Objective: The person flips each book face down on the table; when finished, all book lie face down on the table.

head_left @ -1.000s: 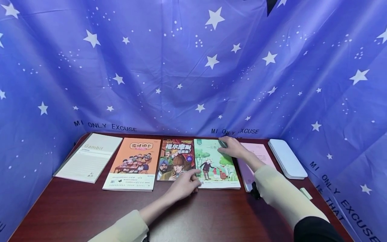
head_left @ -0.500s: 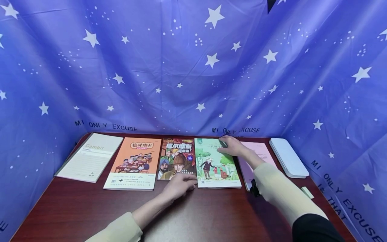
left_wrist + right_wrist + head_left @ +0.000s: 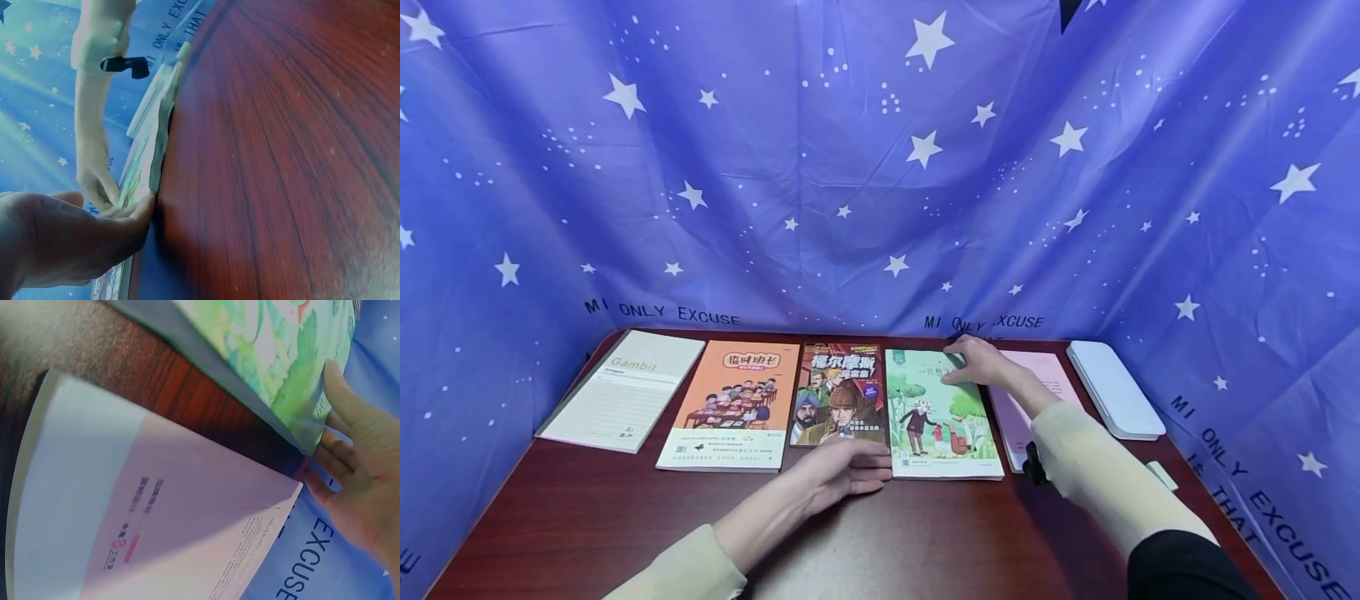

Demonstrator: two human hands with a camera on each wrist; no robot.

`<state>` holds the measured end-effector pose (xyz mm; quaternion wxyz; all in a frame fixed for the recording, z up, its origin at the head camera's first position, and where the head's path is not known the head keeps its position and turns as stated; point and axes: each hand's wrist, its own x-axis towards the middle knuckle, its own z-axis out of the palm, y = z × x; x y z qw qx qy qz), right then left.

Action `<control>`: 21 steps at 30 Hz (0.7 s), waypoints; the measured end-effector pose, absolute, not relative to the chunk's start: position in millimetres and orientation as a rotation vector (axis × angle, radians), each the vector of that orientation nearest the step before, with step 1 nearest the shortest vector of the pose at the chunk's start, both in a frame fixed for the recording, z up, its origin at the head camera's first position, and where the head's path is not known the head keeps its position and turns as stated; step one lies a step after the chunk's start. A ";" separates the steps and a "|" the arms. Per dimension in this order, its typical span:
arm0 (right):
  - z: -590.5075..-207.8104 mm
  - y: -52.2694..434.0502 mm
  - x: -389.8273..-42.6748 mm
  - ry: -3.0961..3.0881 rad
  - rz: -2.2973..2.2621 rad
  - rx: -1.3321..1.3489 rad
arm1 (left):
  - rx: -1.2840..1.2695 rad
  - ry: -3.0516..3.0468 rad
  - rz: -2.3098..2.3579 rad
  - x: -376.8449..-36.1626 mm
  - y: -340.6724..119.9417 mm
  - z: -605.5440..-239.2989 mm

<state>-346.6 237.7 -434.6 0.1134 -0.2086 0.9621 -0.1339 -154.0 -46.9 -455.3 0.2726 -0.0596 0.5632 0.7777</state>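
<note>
In the head view, a green illustrated book [image 3: 940, 417] lies in the row, showing a figure and birds on its cover. My right hand [image 3: 977, 364] grips its far edge near the top right corner. Thumb on the cover and fingers behind the edge show in the right wrist view, where the hand [image 3: 369, 459] comes in from the right. My left hand [image 3: 842, 471] holds its fingers fairly straight, fingertips at the book's lower left side. In the left wrist view, those fingertips [image 3: 147, 203] meet the book's near corner.
Left of the green book lie a detective comic-style book [image 3: 838, 396], an orange book [image 3: 741, 400] and a cream Gambit notebook [image 3: 625, 392]. To its right are a pink book [image 3: 1011, 425], a white case [image 3: 1116, 387] and a small pale block [image 3: 1162, 476]. A starry curtain [image 3: 880, 167] surrounds the dark table [image 3: 880, 550].
The green book has shifted slightly toward me and to the right. My left hand has gone from its lower left corner to beside its left edge; the right hand keeps its place.
</note>
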 end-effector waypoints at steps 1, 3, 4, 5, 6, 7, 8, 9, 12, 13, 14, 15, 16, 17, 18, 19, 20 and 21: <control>-434.2 237.5 -346.6 2.821 -0.393 -0.609 | -0.165 1.512 2.090 -153.6 -46.2 -455.2; -433.7 236.8 -346.8 2.819 -0.392 -0.610 | -0.176 1.504 2.089 -152.4 -44.2 -453.4; -433.7 236.4 -347.1 2.817 -0.394 -0.607 | -0.183 1.500 2.093 -151.8 -43.0 -452.6; -433.5 235.8 -347.4 2.815 -0.398 -0.604 | -0.194 1.494 2.099 -151.4 -41.8 -451.5; -433.5 235.4 -347.8 2.814 -0.401 -0.601 | -0.207 1.489 2.105 -151.0 -40.6 -450.3; -433.5 234.9 -348.2 2.814 -0.401 -0.600 | -0.219 1.486 2.111 -150.7 -39.4 -449.2; -433.5 234.3 -348.6 2.815 -0.401 -0.598 | -0.232 1.484 2.117 -150.3 -38.5 -447.8; -433.4 233.9 -349.1 2.815 -0.402 -0.590 | -0.242 1.482 2.121 -150.1 -37.6 -447.0; -433.6 233.2 -350.7 2.816 -0.394 -0.576 | -0.266 1.477 2.129 -150.7 -36.1 -446.3; -433.7 232.9 -350.8 2.817 -0.389 -0.567 | -0.272 1.477 2.129 -150.9 -36.0 -446.6; -433.6 232.8 -350.7 2.817 -0.384 -0.560 | -0.275 1.476 2.129 -151.2 -36.0 -447.1; -433.5 232.7 -350.6 2.818 -0.378 -0.552 | -0.279 1.475 2.128 -151.4 -36.1 -447.8; -433.4 232.6 -350.3 2.821 -0.370 -0.548 | -0.282 1.475 2.128 -151.6 -36.2 -448.6; -433.4 232.2 -349.8 2.821 -0.366 -0.536 | -0.285 1.476 2.127 -151.7 -36.2 -449.2; -433.3 232.1 -349.3 2.823 -0.363 -0.525 | -0.291 1.478 2.128 -151.9 -36.0 -449.7; -432.9 232.1 -348.9 2.826 -0.357 -0.521 | -0.297 1.480 2.129 -152.2 -35.7 -450.1; -432.6 232.1 -348.5 2.828 -0.354 -0.516 | -0.302 1.481 2.129 -152.3 -35.1 -450.4; -432.6 232.2 -348.6 2.827 -0.356 -0.501 | -0.306 1.483 2.129 -152.6 -34.5 -450.6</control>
